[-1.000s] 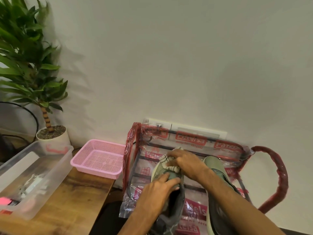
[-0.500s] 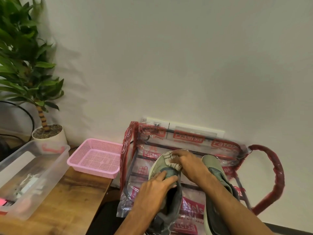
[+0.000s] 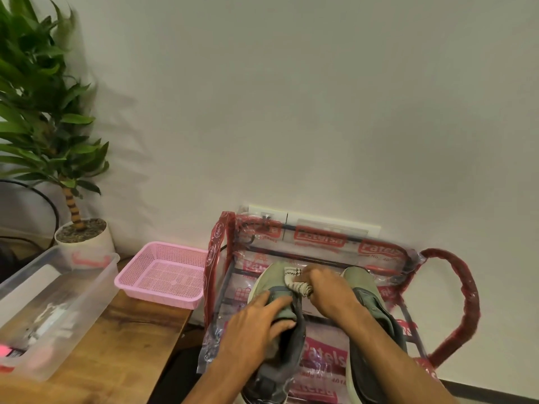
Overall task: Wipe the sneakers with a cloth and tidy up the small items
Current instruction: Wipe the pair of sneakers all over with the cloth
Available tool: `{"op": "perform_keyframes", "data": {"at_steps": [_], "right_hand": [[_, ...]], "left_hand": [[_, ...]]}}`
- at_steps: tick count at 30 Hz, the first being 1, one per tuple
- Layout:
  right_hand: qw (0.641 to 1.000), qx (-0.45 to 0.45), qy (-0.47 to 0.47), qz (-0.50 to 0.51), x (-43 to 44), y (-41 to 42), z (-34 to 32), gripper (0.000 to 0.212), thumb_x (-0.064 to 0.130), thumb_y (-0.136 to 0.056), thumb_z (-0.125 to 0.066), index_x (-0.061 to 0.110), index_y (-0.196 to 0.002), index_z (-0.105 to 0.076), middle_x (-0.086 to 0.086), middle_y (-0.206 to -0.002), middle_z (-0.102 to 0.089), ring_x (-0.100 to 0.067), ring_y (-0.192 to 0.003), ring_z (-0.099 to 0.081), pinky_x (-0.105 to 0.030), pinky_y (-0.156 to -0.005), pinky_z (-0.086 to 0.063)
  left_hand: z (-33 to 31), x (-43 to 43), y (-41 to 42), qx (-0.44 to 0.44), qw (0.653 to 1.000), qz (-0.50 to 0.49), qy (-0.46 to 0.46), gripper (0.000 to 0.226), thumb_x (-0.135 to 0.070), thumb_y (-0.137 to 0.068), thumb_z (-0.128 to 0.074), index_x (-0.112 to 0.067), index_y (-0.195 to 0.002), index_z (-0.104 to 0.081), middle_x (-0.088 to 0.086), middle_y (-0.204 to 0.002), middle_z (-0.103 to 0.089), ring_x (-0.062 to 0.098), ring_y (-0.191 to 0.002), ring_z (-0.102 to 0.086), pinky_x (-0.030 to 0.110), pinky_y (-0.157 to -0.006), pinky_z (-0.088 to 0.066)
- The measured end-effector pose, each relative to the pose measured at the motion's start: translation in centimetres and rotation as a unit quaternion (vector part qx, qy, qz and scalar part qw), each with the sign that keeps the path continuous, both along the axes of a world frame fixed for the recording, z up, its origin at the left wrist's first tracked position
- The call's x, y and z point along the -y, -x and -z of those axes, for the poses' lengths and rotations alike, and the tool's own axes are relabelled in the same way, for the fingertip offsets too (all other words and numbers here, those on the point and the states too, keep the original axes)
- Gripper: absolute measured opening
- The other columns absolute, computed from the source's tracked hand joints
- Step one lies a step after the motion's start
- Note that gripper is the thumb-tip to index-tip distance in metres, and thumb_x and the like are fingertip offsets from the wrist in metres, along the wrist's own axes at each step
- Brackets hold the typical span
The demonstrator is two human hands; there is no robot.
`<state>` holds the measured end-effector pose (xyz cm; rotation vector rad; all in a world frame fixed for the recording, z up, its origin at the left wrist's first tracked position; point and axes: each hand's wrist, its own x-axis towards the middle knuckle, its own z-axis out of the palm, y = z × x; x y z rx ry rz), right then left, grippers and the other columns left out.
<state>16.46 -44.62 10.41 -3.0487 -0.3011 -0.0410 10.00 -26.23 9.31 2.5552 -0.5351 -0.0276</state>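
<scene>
Two green-grey sneakers stand side by side on a rack wrapped in printed plastic (image 3: 320, 243). My left hand (image 3: 256, 322) grips the left sneaker (image 3: 269, 277) over its tongue and side. A bunched white cloth with dark stitching (image 3: 296, 282) is held in my right hand (image 3: 329, 290) and pressed on that sneaker's toe. The right sneaker (image 3: 367, 295) lies partly under my right forearm.
A pink mesh basket (image 3: 163, 275) sits at the wooden table's (image 3: 122, 354) far right corner. A clear plastic bin (image 3: 49, 307) with small items stands left of it, a potted plant (image 3: 78, 231) behind. A red curved rack handle (image 3: 463, 295) juts out on the right.
My right hand has slid the cloth across the left sneaker's toe, from its far tip back toward the laces. My left hand keeps its hold. The camera has shifted slightly.
</scene>
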Motion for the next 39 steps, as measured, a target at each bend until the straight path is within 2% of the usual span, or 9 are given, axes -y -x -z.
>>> {"op": "perform_keyframes", "data": {"at_steps": [4, 8, 13, 18, 21, 28, 31, 35, 39], "right_hand": [[0.995, 0.067, 0.026, 0.071, -0.1, 0.4, -0.6, 0.037, -0.001, -0.088, -0.054, 0.014, -0.12, -0.063, -0.006, -0.121, -0.06, -0.026, -0.111, -0.057, -0.038, -0.085, -0.05], [0.985, 0.044, -0.097, 0.136, -0.2, 1.3, -1.5, 0.027, -0.002, -0.08, -0.052, 0.015, -0.093, -0.067, -0.008, -0.095, -0.068, -0.029, -0.09, -0.064, -0.037, -0.07, -0.052], [0.956, -0.022, -0.254, 0.147, -1.1, 2.7, -1.2, 0.028, 0.005, -0.083, -0.057, 0.019, -0.059, -0.055, -0.004, -0.059, -0.064, -0.024, -0.057, -0.063, -0.039, -0.051, -0.052], [0.902, -0.029, -0.403, 0.151, -1.4, 3.9, -2.4, 0.021, 0.007, -0.09, -0.053, 0.011, -0.078, -0.069, -0.009, -0.064, -0.067, -0.015, -0.052, -0.053, -0.027, -0.045, -0.039], [0.873, -0.037, -0.452, 0.178, -1.1, 3.7, -2.4, 0.025, -0.005, -0.085, -0.049, 0.008, -0.073, -0.067, -0.002, -0.057, -0.058, -0.014, -0.051, -0.047, -0.028, -0.047, -0.034], [0.887, -0.019, -0.43, 0.165, -0.6, 4.1, -2.9, 0.024, 0.009, -0.09, -0.057, 0.024, -0.088, -0.075, 0.002, -0.063, -0.067, -0.009, -0.051, -0.058, -0.026, -0.046, -0.043], [0.896, 0.005, -0.413, 0.163, -0.8, 4.3, -3.1, 0.031, 0.008, -0.09, -0.057, 0.029, -0.071, -0.067, 0.006, -0.058, -0.061, -0.01, -0.053, -0.057, -0.028, -0.049, -0.044], [0.926, 0.067, -0.36, 0.09, -1.9, 4.5, -3.8, 0.028, 0.006, -0.089, -0.057, 0.027, -0.097, -0.074, 0.007, -0.083, -0.071, -0.013, -0.076, -0.065, -0.031, -0.065, -0.052], [0.976, 0.016, -0.207, -0.06, -2.0, 3.7, -4.0, 0.046, 0.006, -0.086, -0.06, 0.026, -0.127, -0.063, 0.001, -0.136, -0.058, -0.021, -0.122, -0.054, -0.035, -0.099, -0.045]], "left_hand": [[-0.4, -0.8, 0.5, -0.016, 0.998, -0.066, -0.015, 0.068, -0.024, -0.091, -0.06, -0.043, -0.146, -0.025, -0.009, -0.141, -0.045, 0.017, -0.124, -0.051, 0.036, -0.099, -0.044], [-0.6, -0.9, 1.1, -0.041, 0.99, -0.129, -0.026, 0.063, -0.012, -0.09, -0.052, -0.033, -0.145, -0.031, 0.002, -0.123, -0.062, 0.025, -0.115, -0.058, 0.038, -0.093, -0.046], [-2.0, 0.6, 2.0, 0.029, 0.985, -0.15, -0.08, 0.052, -0.014, -0.096, -0.045, -0.025, -0.144, -0.032, 0.0, -0.127, -0.061, 0.019, -0.111, -0.06, 0.029, -0.085, -0.044], [-3.2, 1.8, 0.9, 0.117, 0.973, -0.143, -0.136, 0.051, -0.012, -0.096, -0.043, -0.017, -0.145, -0.028, 0.003, -0.141, -0.047, 0.022, -0.119, -0.054, 0.032, -0.087, -0.047], [-2.9, 2.9, 0.2, 0.119, 0.97, -0.141, -0.161, 0.05, -0.009, -0.096, -0.042, -0.011, -0.144, -0.03, 0.009, -0.147, -0.041, 0.025, -0.127, -0.048, 0.034, -0.095, -0.044], [-1.6, 4.3, 1.2, 0.108, 0.983, -0.124, -0.087, 0.061, -0.018, -0.09, -0.058, -0.01, -0.147, -0.036, 0.009, -0.153, -0.038, 0.022, -0.132, -0.047, 0.03, -0.107, -0.039], [-0.9, 3.7, 1.4, 0.125, 0.983, -0.101, -0.088, 0.061, -0.033, -0.098, -0.049, -0.012, -0.151, -0.026, 0.006, -0.158, -0.027, 0.019, -0.143, -0.031, 0.03, -0.118, -0.02], [0.2, 3.4, 1.1, 0.152, 0.976, -0.101, -0.118, 0.06, -0.04, -0.093, -0.059, -0.01, -0.143, -0.045, 0.009, -0.148, -0.045, 0.021, -0.138, -0.041, 0.034, -0.115, -0.029], [1.7, 3.7, 0.6, 0.161, 0.973, -0.096, -0.132, 0.059, -0.04, -0.058, -0.091, -0.009, -0.105, -0.073, 0.009, -0.107, -0.073, 0.022, -0.099, -0.07, 0.036, -0.083, -0.059]]}}
